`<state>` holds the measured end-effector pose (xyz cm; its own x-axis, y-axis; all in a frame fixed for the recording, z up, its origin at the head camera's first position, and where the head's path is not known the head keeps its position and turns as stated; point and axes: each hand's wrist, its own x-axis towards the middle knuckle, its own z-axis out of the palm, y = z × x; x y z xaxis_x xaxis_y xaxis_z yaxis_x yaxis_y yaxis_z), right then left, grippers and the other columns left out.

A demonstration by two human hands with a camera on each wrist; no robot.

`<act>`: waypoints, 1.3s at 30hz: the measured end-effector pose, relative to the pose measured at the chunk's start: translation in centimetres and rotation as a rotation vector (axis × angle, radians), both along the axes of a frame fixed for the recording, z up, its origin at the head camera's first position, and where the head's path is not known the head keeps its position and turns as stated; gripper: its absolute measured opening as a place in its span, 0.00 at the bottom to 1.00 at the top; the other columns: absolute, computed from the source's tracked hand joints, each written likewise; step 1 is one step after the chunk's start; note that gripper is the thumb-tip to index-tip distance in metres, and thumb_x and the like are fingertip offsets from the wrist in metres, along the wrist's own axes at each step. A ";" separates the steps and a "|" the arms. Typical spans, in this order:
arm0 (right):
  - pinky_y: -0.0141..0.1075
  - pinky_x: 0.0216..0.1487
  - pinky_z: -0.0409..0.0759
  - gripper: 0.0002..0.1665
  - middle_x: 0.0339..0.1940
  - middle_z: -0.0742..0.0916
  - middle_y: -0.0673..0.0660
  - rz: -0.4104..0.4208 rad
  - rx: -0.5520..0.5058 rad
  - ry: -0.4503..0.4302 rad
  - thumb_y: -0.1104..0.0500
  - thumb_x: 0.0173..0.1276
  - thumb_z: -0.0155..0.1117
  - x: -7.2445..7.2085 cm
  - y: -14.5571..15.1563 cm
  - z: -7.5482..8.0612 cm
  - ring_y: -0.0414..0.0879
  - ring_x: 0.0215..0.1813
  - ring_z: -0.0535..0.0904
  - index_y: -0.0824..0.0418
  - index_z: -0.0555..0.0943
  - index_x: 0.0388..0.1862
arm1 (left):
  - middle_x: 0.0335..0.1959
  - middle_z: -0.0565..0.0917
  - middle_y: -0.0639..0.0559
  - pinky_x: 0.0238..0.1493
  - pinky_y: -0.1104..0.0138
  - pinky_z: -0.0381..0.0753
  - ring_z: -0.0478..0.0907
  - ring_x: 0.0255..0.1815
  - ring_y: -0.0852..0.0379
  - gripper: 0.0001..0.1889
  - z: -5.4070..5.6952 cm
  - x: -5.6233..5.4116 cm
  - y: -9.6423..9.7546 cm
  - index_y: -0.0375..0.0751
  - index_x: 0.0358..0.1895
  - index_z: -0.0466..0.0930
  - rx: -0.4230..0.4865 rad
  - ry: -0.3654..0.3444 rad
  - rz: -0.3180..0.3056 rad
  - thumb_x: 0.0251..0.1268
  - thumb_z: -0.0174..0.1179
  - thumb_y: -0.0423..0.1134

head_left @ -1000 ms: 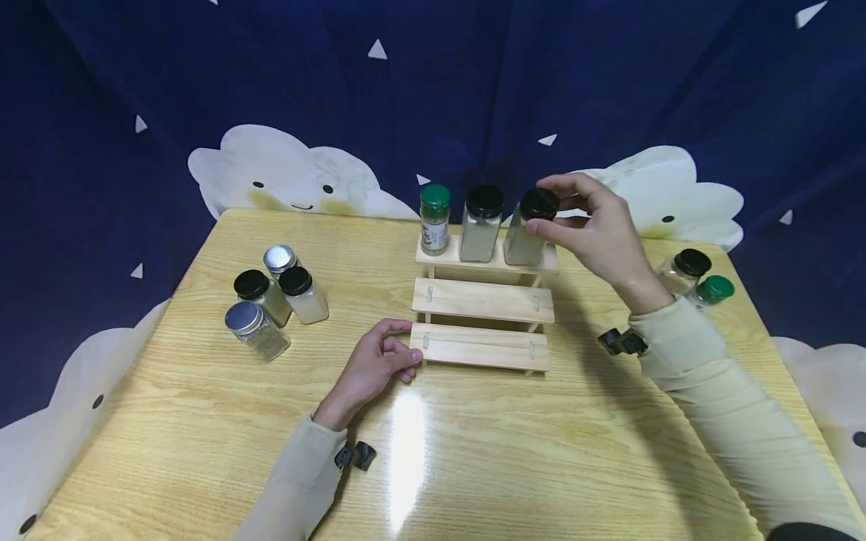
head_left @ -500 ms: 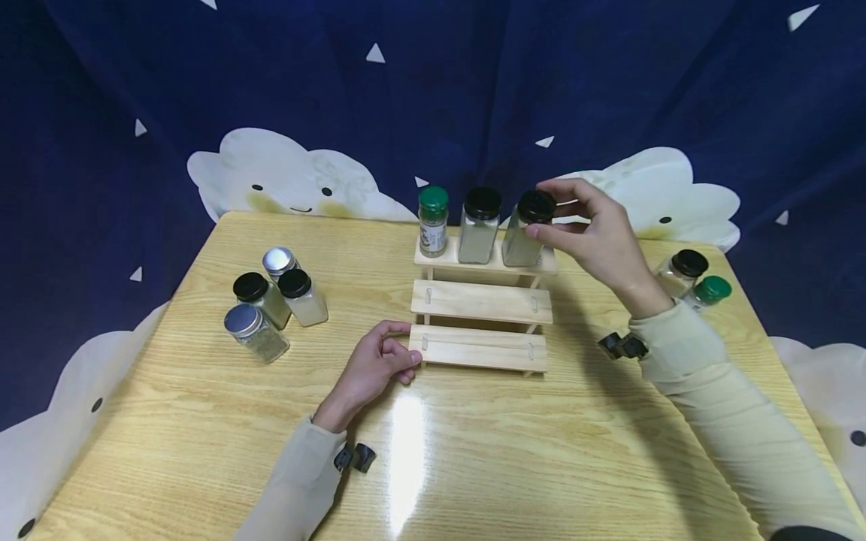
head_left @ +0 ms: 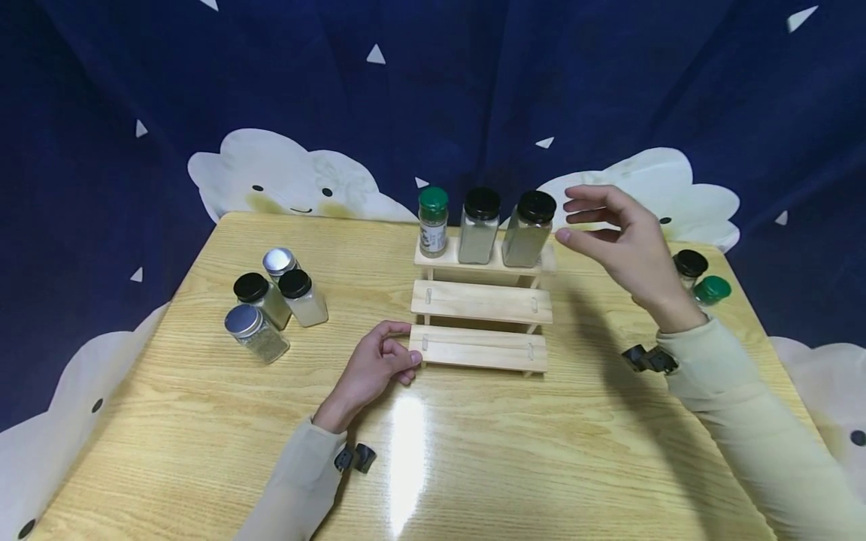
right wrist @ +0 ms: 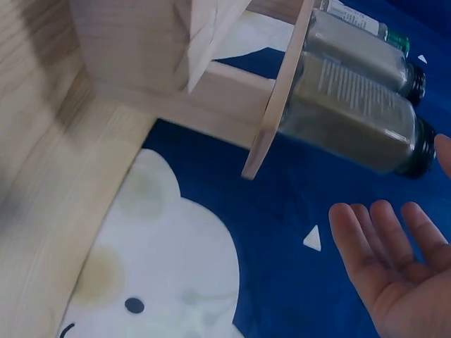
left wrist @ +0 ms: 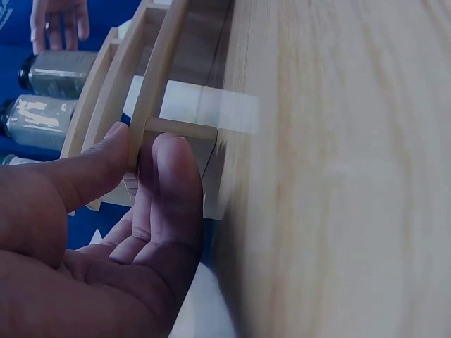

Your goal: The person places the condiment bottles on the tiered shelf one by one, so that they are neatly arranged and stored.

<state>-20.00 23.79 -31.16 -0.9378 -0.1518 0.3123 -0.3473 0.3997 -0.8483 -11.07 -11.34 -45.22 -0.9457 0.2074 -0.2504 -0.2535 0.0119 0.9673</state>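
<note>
A three-tier wooden rack [head_left: 482, 300] stands mid-table. On its top tier are a green-capped spice jar [head_left: 434, 223], a black-capped spice jar [head_left: 479, 225] and, at the right end, another black-capped jar [head_left: 528, 229]. My left hand [head_left: 370, 362] pinches the left end of the lowest tier; in the left wrist view the thumb lies on the board [left wrist: 151, 91] and the fingers curl beneath. Just right of the right-end jar, my right hand [head_left: 625, 244] holds nothing, its fingers spread. The right wrist view shows its fingertips apart from that jar [right wrist: 352, 116].
On the left of the table [head_left: 203, 421] stand several jars, among them a silver-lidded jar [head_left: 257, 330] and a black-lidded jar [head_left: 304, 298]. Behind my right wrist are a black-lidded jar [head_left: 690, 264] and a green-lidded jar [head_left: 713, 290]. A dark blue curtain [head_left: 433, 90] hangs behind.
My right hand has let go of the right-end jar's black cap and moved right, away from it. The jar stays on the top tier. My left hand keeps its place.
</note>
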 end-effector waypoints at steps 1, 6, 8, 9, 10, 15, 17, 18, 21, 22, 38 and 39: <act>0.29 0.54 0.81 0.30 0.61 0.86 0.55 -0.009 0.005 0.008 0.61 0.74 0.78 0.2 0.3 0.0 0.47 0.61 0.81 0.55 0.82 0.74 | 0.31 0.84 0.45 0.33 0.68 0.90 0.84 0.28 0.55 0.26 0.0 0.0 0.0 0.22 0.72 0.69 0.002 0.000 0.001 0.74 0.64 0.19; 0.28 0.53 0.82 0.28 0.59 0.87 0.54 -0.037 -0.002 0.037 0.63 0.75 0.76 0.9 2.0 0.1 0.47 0.60 0.82 0.58 0.83 0.72 | 0.31 0.84 0.45 0.33 0.68 0.89 0.83 0.27 0.55 0.26 -0.1 -0.1 0.0 0.22 0.71 0.69 0.004 0.009 0.001 0.74 0.64 0.19; 0.27 0.52 0.82 0.28 0.59 0.87 0.53 -0.053 0.001 0.046 0.64 0.74 0.76 1.1 2.7 0.2 0.47 0.60 0.82 0.59 0.83 0.72 | 0.31 0.84 0.45 0.33 0.68 0.89 0.83 0.27 0.56 0.26 0.0 -0.1 0.0 0.22 0.72 0.69 0.003 0.009 0.002 0.74 0.64 0.19; 0.27 0.52 0.82 0.28 0.59 0.87 0.53 -0.061 0.001 0.050 0.65 0.74 0.76 1.2 3.1 0.2 0.46 0.60 0.82 0.59 0.83 0.71 | 0.31 0.84 0.45 0.33 0.69 0.89 0.83 0.27 0.56 0.26 0.0 -0.1 0.0 0.22 0.72 0.68 0.000 0.011 0.001 0.74 0.64 0.19; 0.26 0.52 0.82 0.28 0.59 0.88 0.53 -0.068 -0.003 0.053 0.65 0.74 0.76 1.3 3.5 0.3 0.46 0.60 0.82 0.60 0.84 0.71 | 0.31 0.84 0.45 0.33 0.69 0.89 0.83 0.27 0.56 0.26 0.0 -0.1 0.0 0.23 0.72 0.69 0.000 0.009 0.002 0.74 0.65 0.19; 0.24 0.52 0.81 0.27 0.57 0.89 0.52 -0.115 0.001 0.058 0.68 0.73 0.76 1.5 5.4 0.3 0.45 0.59 0.83 0.61 0.84 0.70 | 0.31 0.84 0.45 0.34 0.68 0.90 0.83 0.28 0.57 0.27 0.0 -0.1 0.0 0.23 0.72 0.68 -0.005 0.010 -0.002 0.74 0.64 0.19; 0.23 0.51 0.81 0.27 0.57 0.89 0.52 -0.131 0.014 0.063 0.67 0.73 0.76 1.6 6.1 0.3 0.44 0.60 0.83 0.61 0.85 0.70 | 0.31 0.84 0.45 0.34 0.68 0.90 0.83 0.28 0.56 0.27 0.1 -0.1 0.0 0.23 0.72 0.69 -0.007 0.005 0.000 0.74 0.64 0.19; 0.23 0.51 0.80 0.27 0.57 0.89 0.52 -0.140 0.021 0.065 0.67 0.74 0.76 1.7 6.5 0.3 0.43 0.60 0.83 0.60 0.85 0.70 | 0.31 0.84 0.45 0.34 0.68 0.90 0.84 0.28 0.56 0.26 0.1 -0.1 0.0 0.23 0.72 0.69 -0.008 0.003 0.001 0.74 0.64 0.19; 0.22 0.50 0.80 0.27 0.57 0.89 0.52 -0.168 0.030 0.074 0.66 0.74 0.76 2.0 7.7 0.2 0.43 0.59 0.83 0.61 0.85 0.70 | 0.32 0.84 0.44 0.34 0.68 0.90 0.83 0.28 0.55 0.26 0.1 0.0 0.0 0.23 0.72 0.68 -0.004 -0.002 0.001 0.75 0.64 0.20; 0.22 0.50 0.80 0.27 0.57 0.89 0.52 -0.177 0.031 0.077 0.66 0.74 0.76 2.1 8.0 0.1 0.43 0.59 0.84 0.61 0.85 0.71 | 0.32 0.84 0.44 0.34 0.68 0.90 0.84 0.28 0.55 0.27 0.1 0.0 0.0 0.23 0.72 0.68 -0.002 -0.003 0.000 0.75 0.64 0.20; 0.16 0.52 0.75 0.28 0.55 0.86 0.38 -0.406 0.147 0.065 0.64 0.75 0.76 3.4 13.4 -1.4 0.33 0.57 0.80 0.55 0.84 0.72 | 0.32 0.84 0.45 0.35 0.67 0.90 0.84 0.29 0.55 0.27 0.1 0.1 0.1 0.23 0.72 0.69 -0.009 -0.011 0.003 0.74 0.65 0.20; 0.16 0.53 0.75 0.28 0.56 0.85 0.37 -0.423 0.160 0.054 0.63 0.76 0.75 3.6 13.7 -1.5 0.32 0.57 0.79 0.53 0.84 0.73 | 0.32 0.84 0.45 0.35 0.67 0.90 0.84 0.29 0.55 0.27 0.1 0.1 0.1 0.23 0.72 0.69 -0.012 -0.011 0.002 0.74 0.65 0.20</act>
<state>-16.41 37.47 -32.70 -0.9106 0.1907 0.3667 -0.1677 0.6403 -0.7496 -10.99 -11.29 -45.15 -0.9433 0.2028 -0.2628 -0.2638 0.0226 0.9643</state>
